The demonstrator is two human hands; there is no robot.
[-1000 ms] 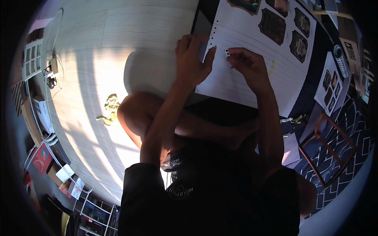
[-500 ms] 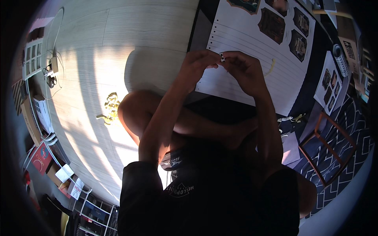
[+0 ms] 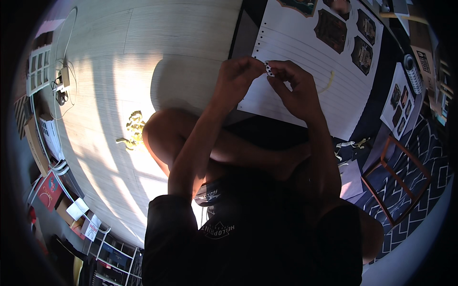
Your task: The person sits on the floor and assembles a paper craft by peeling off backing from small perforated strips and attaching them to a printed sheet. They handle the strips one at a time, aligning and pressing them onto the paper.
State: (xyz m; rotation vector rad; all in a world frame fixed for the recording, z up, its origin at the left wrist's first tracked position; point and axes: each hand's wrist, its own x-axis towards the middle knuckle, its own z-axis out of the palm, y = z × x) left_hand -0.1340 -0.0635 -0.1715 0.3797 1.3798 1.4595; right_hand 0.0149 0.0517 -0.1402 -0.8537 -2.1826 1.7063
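Spanning a narrow gap, a small white strip with dark spots (image 3: 269, 70) is held over the ruled white sheet (image 3: 267, 97), pinched at one side by the left hand (image 3: 237, 78) and at the other by the right hand (image 3: 296, 86), presumably so that so slight a piece is kept steady and in view. The sheet is laid flat over a dark surface (image 3: 389, 57), by which a firm backing is probably given; dark shield-shaped pictures (image 3: 331, 31) are borne on its far part. Curled yellowish scraps (image 3: 135, 127) are heaped on the floor (image 3: 109, 28) beside the knee (image 3: 164, 131), perhaps to be kept off the sheet. Boxy items are held by the white wire rack (image 3: 107, 232) at lower left; whether anything is held in the cardboard box (image 3: 422, 45) cannot be told
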